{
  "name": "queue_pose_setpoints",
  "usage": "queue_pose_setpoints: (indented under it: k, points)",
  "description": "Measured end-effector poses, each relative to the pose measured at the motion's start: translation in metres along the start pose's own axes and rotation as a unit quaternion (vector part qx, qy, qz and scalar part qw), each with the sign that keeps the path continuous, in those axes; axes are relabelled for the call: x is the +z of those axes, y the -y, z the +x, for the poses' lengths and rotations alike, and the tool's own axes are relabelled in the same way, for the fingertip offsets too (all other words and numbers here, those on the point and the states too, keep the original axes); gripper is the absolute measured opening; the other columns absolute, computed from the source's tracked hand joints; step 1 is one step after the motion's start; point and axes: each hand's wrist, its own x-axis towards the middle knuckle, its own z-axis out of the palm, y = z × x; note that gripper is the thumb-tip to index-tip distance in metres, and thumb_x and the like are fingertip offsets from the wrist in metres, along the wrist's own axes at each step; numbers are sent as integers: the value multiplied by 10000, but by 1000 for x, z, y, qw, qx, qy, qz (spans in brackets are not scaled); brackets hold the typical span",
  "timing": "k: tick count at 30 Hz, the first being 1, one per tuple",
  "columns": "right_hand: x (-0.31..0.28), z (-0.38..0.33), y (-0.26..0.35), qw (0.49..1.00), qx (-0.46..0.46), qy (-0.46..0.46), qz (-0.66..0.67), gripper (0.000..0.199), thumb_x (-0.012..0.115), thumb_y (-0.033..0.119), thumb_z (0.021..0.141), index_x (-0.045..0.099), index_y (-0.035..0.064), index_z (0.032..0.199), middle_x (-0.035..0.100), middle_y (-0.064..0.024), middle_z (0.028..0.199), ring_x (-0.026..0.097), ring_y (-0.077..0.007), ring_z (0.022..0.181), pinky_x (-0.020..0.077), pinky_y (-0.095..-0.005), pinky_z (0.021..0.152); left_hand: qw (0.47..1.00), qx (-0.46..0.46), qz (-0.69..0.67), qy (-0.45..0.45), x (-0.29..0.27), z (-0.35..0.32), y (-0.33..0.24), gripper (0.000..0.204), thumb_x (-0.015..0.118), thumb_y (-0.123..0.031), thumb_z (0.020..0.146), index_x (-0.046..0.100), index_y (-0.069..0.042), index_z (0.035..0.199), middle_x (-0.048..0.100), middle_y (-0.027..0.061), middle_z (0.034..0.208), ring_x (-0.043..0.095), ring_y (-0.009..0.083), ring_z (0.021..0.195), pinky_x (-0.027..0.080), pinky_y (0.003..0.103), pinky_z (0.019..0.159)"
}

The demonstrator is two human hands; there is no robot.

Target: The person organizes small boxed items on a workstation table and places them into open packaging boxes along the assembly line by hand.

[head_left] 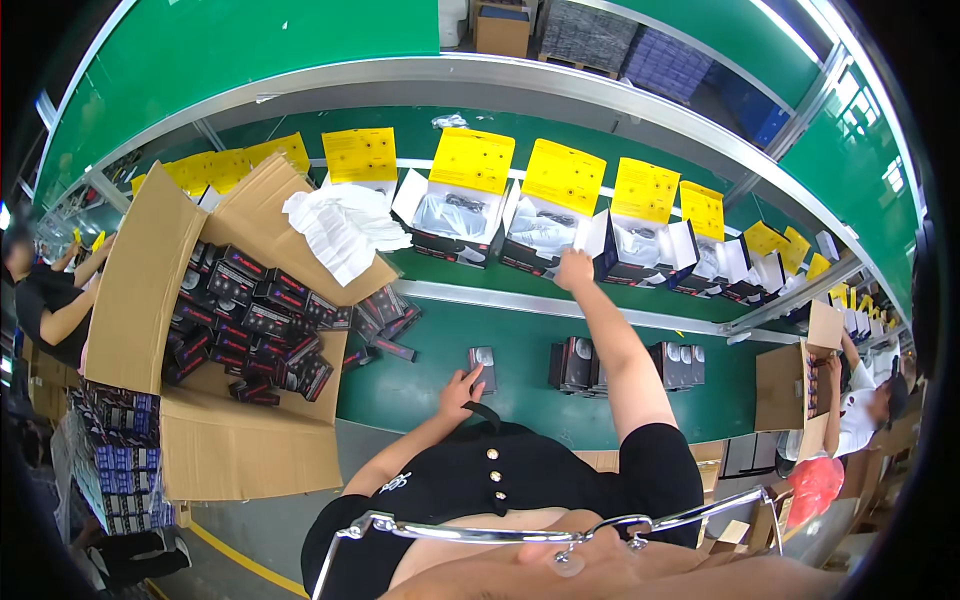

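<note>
My left hand point(460, 392) is low over the green bench, its fingers closed at the left edge of a small dark box point(484, 358). Farther off, my right hand point(574, 270) reaches up to the shelf, with its fingers closed at the front right corner of an open box point(528, 258) with a raised yellow lid. Inside that box are a clear-wrapped item and a dark coiled cable. Its fingertips are partly hidden. Stacks of dark boxes point(574, 364) stand on the bench between my arms and past my right forearm.
A large open carton point(250, 440) at the left holds many small dark boxes; white sheets point(345, 228) lie on its flap. More yellow-lidded open boxes point(640, 243) line the shelf. A metal rail point(520, 299) runs along its front. Other people work at far left and right.
</note>
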Motion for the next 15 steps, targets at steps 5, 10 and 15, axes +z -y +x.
queue_pose_setpoints:
  k: [5,10,15]
  points:
    - [20,-18,53,998,5,-54,5,598,695,270,741,529,37,1267,574,-164,1302,550,-306,1238,337,-528,1115,999,-11,-15,45,-38,-5,46,499,617,-324,917,522,-249,1401,590,141,987,629,363,853,522,442,731]
    - [-17,-12,70,993,42,110,-6,720,702,325,744,467,39,1362,561,-138,1342,530,-307,1267,236,-610,1146,999,2,-19,35,-48,-5,58,512,620,-329,914,512,-257,1410,593,146,979,630,364,849,519,455,738]
    - [-10,-18,73,993,83,79,2,734,708,332,754,451,52,1383,469,-136,1442,441,-339,1339,237,-610,1142,997,-22,-16,77,-51,3,60,544,642,-282,901,501,-194,1418,608,165,961,639,355,882,515,457,758]
